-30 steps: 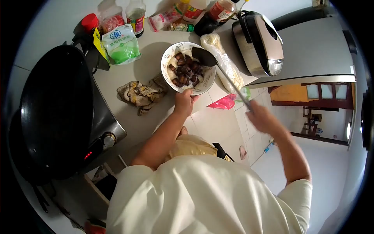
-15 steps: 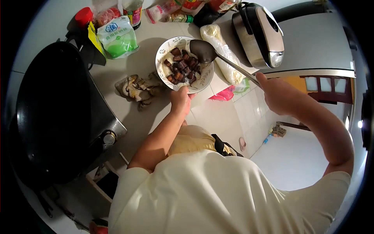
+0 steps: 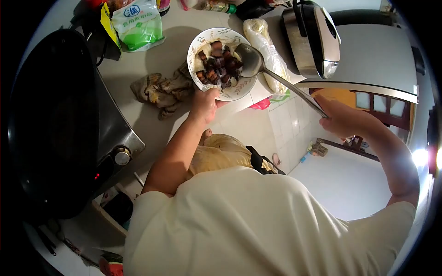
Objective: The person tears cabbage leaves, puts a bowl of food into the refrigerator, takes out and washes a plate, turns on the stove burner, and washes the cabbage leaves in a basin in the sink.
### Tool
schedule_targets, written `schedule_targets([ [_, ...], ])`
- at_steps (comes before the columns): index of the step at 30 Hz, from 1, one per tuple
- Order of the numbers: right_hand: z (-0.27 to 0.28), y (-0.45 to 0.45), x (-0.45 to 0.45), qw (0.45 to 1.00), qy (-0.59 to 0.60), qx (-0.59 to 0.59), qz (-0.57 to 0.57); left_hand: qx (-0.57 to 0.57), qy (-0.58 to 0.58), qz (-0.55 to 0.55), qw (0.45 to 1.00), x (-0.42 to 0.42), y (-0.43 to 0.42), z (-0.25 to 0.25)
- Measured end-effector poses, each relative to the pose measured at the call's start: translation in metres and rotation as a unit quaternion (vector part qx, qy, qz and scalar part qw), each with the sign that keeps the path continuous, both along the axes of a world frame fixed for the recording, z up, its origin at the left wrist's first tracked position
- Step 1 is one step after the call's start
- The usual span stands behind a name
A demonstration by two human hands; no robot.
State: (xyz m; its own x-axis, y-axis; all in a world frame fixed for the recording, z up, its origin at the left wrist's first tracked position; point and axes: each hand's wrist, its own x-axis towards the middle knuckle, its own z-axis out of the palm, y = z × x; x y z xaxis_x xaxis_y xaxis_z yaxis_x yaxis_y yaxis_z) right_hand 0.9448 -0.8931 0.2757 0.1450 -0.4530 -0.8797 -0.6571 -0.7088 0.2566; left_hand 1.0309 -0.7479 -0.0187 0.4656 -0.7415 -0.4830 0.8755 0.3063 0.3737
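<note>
Pale floor tiles (image 3: 285, 120) show past the edge of our desk (image 3: 177, 39). At that edge is our bowl (image 3: 238, 89), holding dark chunks (image 3: 221, 64); whether it rests or is lifted, we cannot tell. Our left hand (image 3: 204, 106) pinches its near rim, thumb above, apparently to steady it. Our right hand (image 3: 340, 117) is curled round the ladle (image 3: 253, 62) by its long handle, well back from the scoop over the bowl's right side, likely to stay clear of the food. Beside the bowl lie a crumpled cloth (image 3: 159, 92) and a clear bag (image 3: 267, 53). Farther out, the salt bag (image 3: 138, 30) reads 食用低钠盐 under a blue 淮 logo.
</note>
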Motion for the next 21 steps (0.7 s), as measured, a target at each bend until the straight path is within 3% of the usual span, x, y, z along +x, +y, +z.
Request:
schedule_targets([
  [6, -0.015, -0.037, -0.023, 0.999, -0.035, 0.033, 0.017, 0.031, -0.021, -0.073, 0.997, 0.017, 0.005, 0.007],
  [10, -0.025, -0.037, -0.035, 0.992, -0.068, 0.086, -0.066, -0.005, -0.024, -0.100, 0.995, 0.022, 0.009, 0.003],
  [17, -0.061, -0.051, -0.087, 0.939, -0.174, 0.210, -0.211, 0.082, -0.051, -0.104, 0.990, 0.020, 0.008, -0.003],
  [19, -0.074, -0.040, -0.100, 0.938, -0.180, 0.183, -0.232, 0.103, -0.100, -0.125, 0.982, 0.021, 0.009, 0.002],
  [21, -0.105, -0.027, -0.125, 0.937, -0.269, 0.156, -0.158, 0.075, -0.089, -0.104, 0.988, 0.018, 0.006, -0.004],
])
